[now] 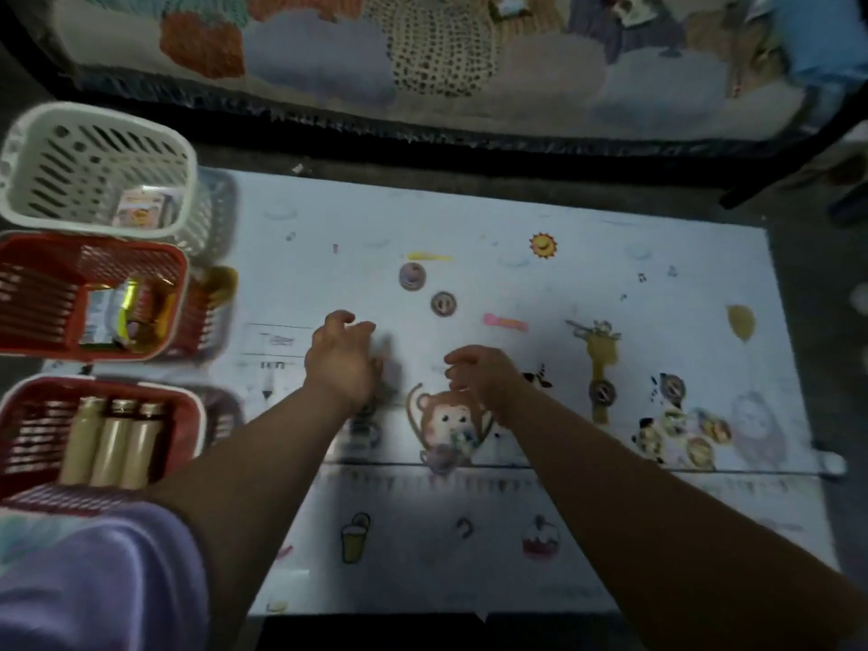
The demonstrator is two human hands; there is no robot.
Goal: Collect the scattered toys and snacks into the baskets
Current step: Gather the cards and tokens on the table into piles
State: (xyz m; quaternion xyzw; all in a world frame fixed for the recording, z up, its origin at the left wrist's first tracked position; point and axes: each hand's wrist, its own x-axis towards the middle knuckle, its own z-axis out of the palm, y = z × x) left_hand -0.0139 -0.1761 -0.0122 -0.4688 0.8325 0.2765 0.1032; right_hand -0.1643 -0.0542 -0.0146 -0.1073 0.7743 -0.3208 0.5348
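Three baskets line the left side of a printed play mat [469, 218]. The white basket [28, 190] at the back holds a small pale packet [141, 206]. A red basket [155, 256] in the middle holds shiny snack packets [117, 312]. The nearest red basket [28, 397] holds three tan bottles [112, 444] side by side. My left hand [343, 354] and my right hand [479, 373] hover over the mat's middle, fingers loosely curled, holding nothing. All else on the mat looks like printed pictures.
A patterned rug or bedding [422, 54] with a dark edge runs along the far side. Dark floor borders the mat on the right. My lilac sleeve [103, 589] fills the lower left corner.
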